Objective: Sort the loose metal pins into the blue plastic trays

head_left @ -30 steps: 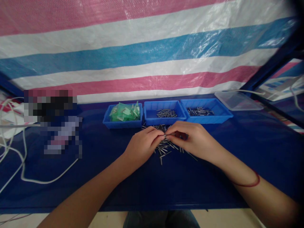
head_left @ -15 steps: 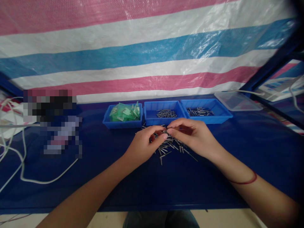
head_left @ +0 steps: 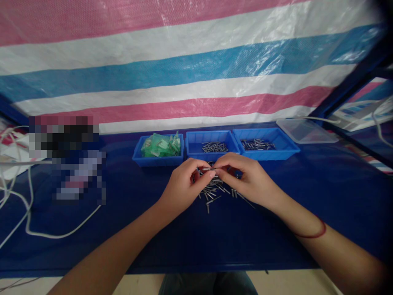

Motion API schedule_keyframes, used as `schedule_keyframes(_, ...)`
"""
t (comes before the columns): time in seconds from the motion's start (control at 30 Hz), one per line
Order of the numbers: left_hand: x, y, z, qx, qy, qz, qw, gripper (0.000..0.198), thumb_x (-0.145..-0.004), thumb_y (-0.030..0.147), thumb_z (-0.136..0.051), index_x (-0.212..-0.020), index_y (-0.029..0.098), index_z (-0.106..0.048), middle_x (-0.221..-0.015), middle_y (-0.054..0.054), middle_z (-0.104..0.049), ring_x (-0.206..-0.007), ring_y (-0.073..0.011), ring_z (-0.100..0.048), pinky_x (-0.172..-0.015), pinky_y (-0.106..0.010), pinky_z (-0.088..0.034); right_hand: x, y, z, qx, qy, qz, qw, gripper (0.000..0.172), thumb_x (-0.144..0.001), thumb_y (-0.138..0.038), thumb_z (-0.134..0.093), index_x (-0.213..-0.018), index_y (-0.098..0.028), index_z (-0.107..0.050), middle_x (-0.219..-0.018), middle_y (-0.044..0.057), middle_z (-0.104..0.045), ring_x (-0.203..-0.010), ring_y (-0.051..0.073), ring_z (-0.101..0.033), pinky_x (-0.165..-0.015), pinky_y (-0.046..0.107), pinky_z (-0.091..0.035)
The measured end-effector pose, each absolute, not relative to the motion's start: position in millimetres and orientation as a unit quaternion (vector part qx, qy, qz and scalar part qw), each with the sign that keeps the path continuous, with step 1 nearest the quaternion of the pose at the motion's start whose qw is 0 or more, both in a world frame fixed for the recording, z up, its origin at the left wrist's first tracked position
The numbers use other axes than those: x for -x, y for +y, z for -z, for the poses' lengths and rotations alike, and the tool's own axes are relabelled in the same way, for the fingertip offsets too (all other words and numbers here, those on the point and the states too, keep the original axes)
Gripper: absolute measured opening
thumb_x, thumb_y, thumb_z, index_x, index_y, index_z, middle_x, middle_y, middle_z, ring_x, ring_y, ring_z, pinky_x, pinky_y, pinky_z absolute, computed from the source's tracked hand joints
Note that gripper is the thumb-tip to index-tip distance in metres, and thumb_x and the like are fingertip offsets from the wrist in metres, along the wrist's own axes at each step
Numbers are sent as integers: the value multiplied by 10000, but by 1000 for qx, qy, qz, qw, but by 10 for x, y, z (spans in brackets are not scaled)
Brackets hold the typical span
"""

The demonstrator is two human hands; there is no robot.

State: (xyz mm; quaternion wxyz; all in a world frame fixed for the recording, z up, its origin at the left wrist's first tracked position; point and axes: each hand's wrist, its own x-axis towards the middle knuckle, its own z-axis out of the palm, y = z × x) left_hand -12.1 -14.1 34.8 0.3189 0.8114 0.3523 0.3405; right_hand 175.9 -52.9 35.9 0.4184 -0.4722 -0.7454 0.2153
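My left hand (head_left: 186,182) and my right hand (head_left: 247,176) meet fingertip to fingertip over a pile of metal rivets (head_left: 211,190) on the blue table. Between the pinched fingertips of both hands is a small metal rivet (head_left: 209,169), partly covered by the fingers. Just behind my hands, the middle blue bin (head_left: 192,153) contains similar metal pieces. More of them lie in the right blue bin (head_left: 284,153). Green plastic packets (head_left: 161,145) fill the left blue bin (head_left: 153,162).
White cables (head_left: 29,205) curl over the left side of the blue table (head_left: 184,250). A clear plastic lid (head_left: 307,131) lies at the back right. Behind the bins hangs a striped sheet (head_left: 172,73). A blurred-out patch covers items at the left.
My right hand has shifted slightly left and up, and my left hand has moved a little up. The rivet between the fingertips now shows more clearly.
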Motion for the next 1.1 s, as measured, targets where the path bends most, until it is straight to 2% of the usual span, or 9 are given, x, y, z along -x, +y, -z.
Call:
schedule_keyframes(0.17, 134, -147, -381, -838, 342, -303, 298, 245, -870, 320, -584, -1063, 171, -608, -908, -32, -651, -694, -111, -577, -669, -236, -468, -1921, -485, -419, 543, -720, -123, 415, 142, -883, -275, -527, -818, -202, -629, -801, 39, -646, -718, 165, -582, -632, 302, -430)
schedule_keyframes(0.27, 147, -141, -394, -874, 314, -262, 261, 191, -889, 296, -551, -1013, 179, -638, -953, -45, -651, -815, -143, -604, -747, -262, -468, -2176, -431, -437, 641, -650, -9, 409, 141, -849, -298, -549, -792, -200, -633, -751, 41, -642, -653, 175, -565, -616, 317, -408)
schedule_keyframes(0.37, 159, -136, -389, -908, 281, -225, 216, 178, -900, 279, -527, -962, 175, -657, -971, -53, -653, -904, -174, -595, -828, -309, -443, -2459, -395, -445, 728, -578, 86, 358, 144, -815, -313, -568, -754, -199, -633, -737, 68, -642, -650, 203, -561, -620, 341, -385)
schedule_keyframes(0.47, 175, -140, -370, -934, 253, -173, 183, 256, -869, 386, -578, -1020, 196, -661, -1034, -57, -637, -942, -203, -572, -849, -355, -411, -2641, -393, -451, 772, -534, 115, 325, 215, -857, -378, -509, -797, -207, -625, -778, 116, -646, -684, 251, -562, -623, 375, -362)
schedule_keyframes(0.53, 188, -144, -351, -949, 233, -133, 166, 351, -818, 476, -628, -1064, 227, -657, -1080, -53, -614, -963, -219, -555, -829, -363, -392, -2669, -400, -455, 771, -531, 108, 336, 271, -891, -431, -448, -875, -223, -621, -811, 129, -647, -709, 272, -569, -644, 393, -371)
schedule_keyframes(0.6, 197, -146, -331, -960, 216, -103, 147, 361, -808, 497, -636, -1065, 245, -661, -1089, -49, -601, -972, -220, -545, -802, -348, -370, -2625, -405, -454, 759, -541, 90, 352, 294, -897, -462, -436, -926, -235, -620, -816, 122, -653, -714, 270, -582, -653, 393, -391)
schedule_keyframes(0.8, 198, -126, -309, -970, 205, -70, 109, 182, -922, 342, -533, -990, 240, -667, -1008, -16, -626, -956, -172, -550, -784, -318, -311, -2303, -393, -419, 679, -634, 31, 368, 243, -866, -402, -522, -887, -201, -657, -752, 53, -669, -645, 196, -598, -626, 329, -431)
schedule_keyframes(1.1, 182, -85, -357, -960, 230, -107, 116, 198, -958, 274, -461, -937, 194, -641, -940, -21, -641, -879, -152, -578, -763, -292, -349, -1981, -473, -433, 550, -753, -73, 353, 155, -879, -258, -517, -816, -194, -643, -765, 31, -671, -661, 151, -599, -623, 279, -444)
